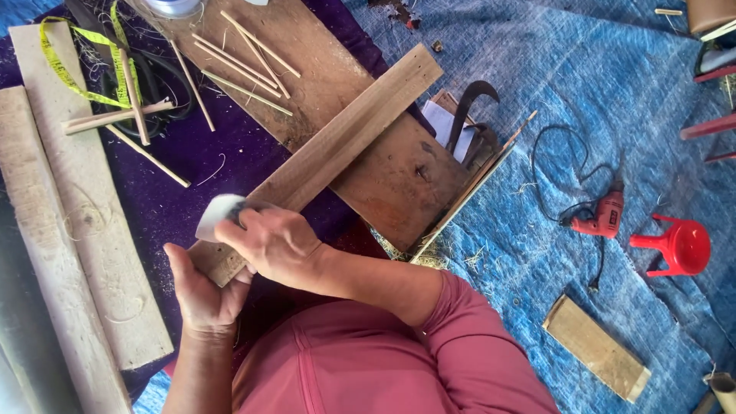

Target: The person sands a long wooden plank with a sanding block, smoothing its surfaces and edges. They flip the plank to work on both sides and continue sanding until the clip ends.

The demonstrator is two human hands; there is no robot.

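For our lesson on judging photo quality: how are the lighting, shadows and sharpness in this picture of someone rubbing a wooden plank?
Head view: soft, even daylight with only faint shadows; no strong glare on the blue tarp; the plank and red drill look fairly sharp; the right hand and its white pad are slightly smeared; the left hand supports the plank end; the wide lens bends the planks at the left edge.

Near end of the wooden slat (322,157) under both hands — long planks (69,253) cut off at the bottom edge.
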